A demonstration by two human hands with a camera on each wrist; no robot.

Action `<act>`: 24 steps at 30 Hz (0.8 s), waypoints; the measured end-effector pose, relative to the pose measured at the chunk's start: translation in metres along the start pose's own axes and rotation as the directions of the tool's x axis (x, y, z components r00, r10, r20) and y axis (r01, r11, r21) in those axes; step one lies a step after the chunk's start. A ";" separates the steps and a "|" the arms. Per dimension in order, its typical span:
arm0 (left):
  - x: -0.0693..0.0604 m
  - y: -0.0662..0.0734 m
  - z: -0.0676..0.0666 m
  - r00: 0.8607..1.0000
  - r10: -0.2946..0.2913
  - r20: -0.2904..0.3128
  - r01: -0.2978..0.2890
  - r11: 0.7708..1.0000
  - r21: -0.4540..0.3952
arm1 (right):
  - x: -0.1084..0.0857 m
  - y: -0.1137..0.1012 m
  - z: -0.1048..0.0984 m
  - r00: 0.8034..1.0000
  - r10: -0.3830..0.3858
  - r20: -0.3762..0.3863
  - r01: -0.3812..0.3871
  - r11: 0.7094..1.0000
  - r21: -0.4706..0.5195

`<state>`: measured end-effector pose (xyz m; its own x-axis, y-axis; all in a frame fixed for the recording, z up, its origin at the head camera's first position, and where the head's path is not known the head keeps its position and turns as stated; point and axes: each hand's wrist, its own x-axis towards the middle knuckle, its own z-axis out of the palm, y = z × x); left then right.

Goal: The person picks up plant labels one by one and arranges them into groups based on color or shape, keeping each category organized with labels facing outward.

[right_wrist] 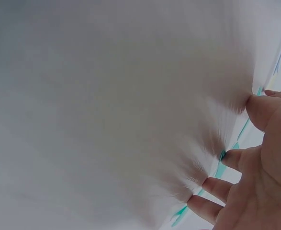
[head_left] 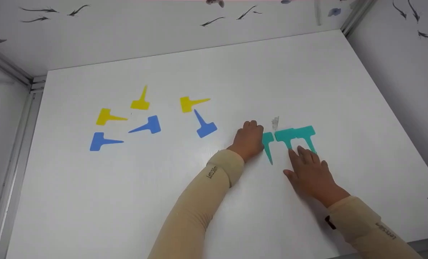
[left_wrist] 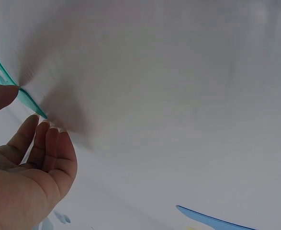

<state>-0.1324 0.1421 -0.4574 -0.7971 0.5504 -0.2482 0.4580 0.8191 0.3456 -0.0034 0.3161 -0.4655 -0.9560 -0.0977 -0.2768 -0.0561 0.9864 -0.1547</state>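
Three teal T-shaped plant labels lie in a row on the white table. My left hand (head_left: 248, 140) has its fingers curled at the left end of the leftmost teal label (head_left: 268, 137) and holds it between thumb and fingertips; part of its head is hidden. In the left wrist view, the thumb and fingers (left_wrist: 59, 160) meet the label's edge. The middle label (head_left: 285, 135) and right label (head_left: 305, 132) touch or overlap at their heads. My right hand (head_left: 311, 176) lies spread below them, its fingertips at their stems and covering the stem ends.
Left of the hands lie three yellow labels, one upper (head_left: 140, 104), one left (head_left: 103, 117), one right (head_left: 187, 104). Three blue labels (head_left: 97, 141) (head_left: 154, 124) (head_left: 206, 129) lie below them. A grey smudge (head_left: 275, 123) marks the table (head_left: 127, 201). White walls (head_left: 127, 39) edge the back and sides.
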 end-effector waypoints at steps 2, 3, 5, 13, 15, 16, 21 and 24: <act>0.000 0.000 0.000 1.000 0.002 -0.002 -0.002 1.000 0.005 | 0.000 0.000 0.000 1.000 0.002 0.004 -0.002 1.000 0.006; 0.000 0.001 0.000 1.000 0.002 -0.002 -0.002 1.000 0.008 | 0.000 0.000 0.000 1.000 0.003 0.006 -0.003 1.000 0.008; 0.001 0.001 0.001 1.000 0.005 -0.005 -0.005 1.000 0.017 | 0.000 -0.001 0.000 1.000 0.007 0.010 -0.008 1.000 0.012; 0.002 0.002 0.002 1.000 0.005 0.001 -0.005 1.000 0.030 | 0.001 -0.001 0.000 1.000 0.012 0.008 -0.012 1.000 0.004; 0.002 0.003 0.001 1.000 0.006 0.004 -0.006 0.999 0.032 | 0.001 0.000 0.001 1.000 0.013 0.009 -0.013 1.000 0.000; 0.001 0.003 0.001 1.000 0.007 0.005 -0.007 0.999 0.033 | 0.001 0.000 0.001 1.000 0.014 0.009 -0.014 1.000 -0.002; 0.001 0.003 0.000 1.000 0.007 0.010 -0.007 1.000 0.021 | 0.001 0.000 0.002 1.000 0.017 0.013 -0.017 1.000 0.000; 0.002 0.002 0.000 1.000 0.005 0.010 -0.005 1.000 0.017 | 0.001 0.000 0.002 1.000 0.015 0.015 -0.015 1.000 0.001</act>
<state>-0.1326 0.1449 -0.4572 -0.7911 0.5559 -0.2553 0.4685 0.8189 0.3316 -0.0042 0.3162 -0.4674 -0.9522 -0.0849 -0.2936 -0.0415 0.9876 -0.1511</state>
